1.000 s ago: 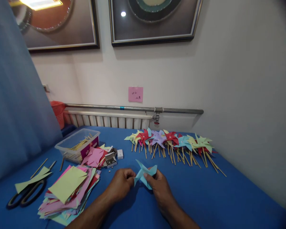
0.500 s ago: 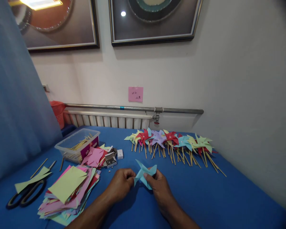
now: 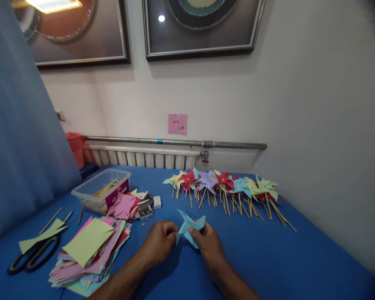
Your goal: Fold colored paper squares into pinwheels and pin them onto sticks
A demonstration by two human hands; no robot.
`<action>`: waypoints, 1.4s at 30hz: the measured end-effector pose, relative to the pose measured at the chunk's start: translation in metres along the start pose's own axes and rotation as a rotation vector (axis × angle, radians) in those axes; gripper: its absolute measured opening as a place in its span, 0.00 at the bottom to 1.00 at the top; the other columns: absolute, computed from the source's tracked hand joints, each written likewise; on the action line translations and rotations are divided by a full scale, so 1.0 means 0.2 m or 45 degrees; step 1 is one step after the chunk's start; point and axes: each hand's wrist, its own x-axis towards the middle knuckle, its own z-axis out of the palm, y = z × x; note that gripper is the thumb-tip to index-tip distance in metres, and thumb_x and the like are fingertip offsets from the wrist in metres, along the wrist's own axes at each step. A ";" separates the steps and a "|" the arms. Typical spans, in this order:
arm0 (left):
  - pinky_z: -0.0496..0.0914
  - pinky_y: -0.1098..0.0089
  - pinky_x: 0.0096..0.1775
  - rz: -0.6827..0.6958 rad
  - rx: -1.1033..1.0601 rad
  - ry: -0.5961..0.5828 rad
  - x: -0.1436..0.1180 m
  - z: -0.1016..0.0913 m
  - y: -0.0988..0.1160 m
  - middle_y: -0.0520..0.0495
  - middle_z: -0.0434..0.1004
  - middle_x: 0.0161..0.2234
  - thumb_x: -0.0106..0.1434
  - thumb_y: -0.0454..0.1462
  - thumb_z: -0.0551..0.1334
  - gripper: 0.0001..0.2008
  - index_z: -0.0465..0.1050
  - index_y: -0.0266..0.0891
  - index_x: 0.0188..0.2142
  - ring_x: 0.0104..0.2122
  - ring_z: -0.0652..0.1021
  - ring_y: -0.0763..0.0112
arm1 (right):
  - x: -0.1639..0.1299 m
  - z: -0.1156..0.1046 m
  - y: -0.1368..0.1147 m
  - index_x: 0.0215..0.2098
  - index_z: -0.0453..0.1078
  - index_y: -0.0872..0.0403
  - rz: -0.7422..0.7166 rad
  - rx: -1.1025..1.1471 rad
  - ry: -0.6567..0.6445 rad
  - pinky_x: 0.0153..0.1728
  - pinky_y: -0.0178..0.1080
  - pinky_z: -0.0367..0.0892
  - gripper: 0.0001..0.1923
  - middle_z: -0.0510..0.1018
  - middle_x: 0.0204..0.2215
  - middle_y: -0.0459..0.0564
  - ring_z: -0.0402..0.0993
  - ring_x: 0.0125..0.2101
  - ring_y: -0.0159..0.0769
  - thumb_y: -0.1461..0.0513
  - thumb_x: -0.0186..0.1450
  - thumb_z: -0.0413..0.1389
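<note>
Through the head camera I see a light-blue folded-paper pinwheel head (image 3: 185, 226) held just above the blue tabletop (image 3: 287, 262), between the two hands. The right hand (image 3: 211, 246) is closed on it, thumb pressed near the centre, probably to keep the folds gathered. The left hand (image 3: 159, 241) has thumb and fingers drawn together at its left edge, seemingly pinching there to steady it. One blade points away and leftward, another right; being star-shaped, it shows me no clear long axis. Finished multicoloured paper pinwheels on wooden sticks (image 3: 208, 181) lie beyond, presumably set aside to leave working room.
</note>
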 end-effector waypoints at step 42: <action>0.58 0.72 0.28 0.009 0.070 0.072 -0.02 0.02 0.03 0.54 0.68 0.21 0.55 0.33 0.57 0.07 0.74 0.38 0.27 0.23 0.65 0.73 | 0.02 0.02 -0.02 0.37 0.80 0.54 -0.039 -0.013 -0.037 0.38 0.44 0.74 0.17 0.87 0.36 0.54 0.82 0.36 0.50 0.54 0.52 0.68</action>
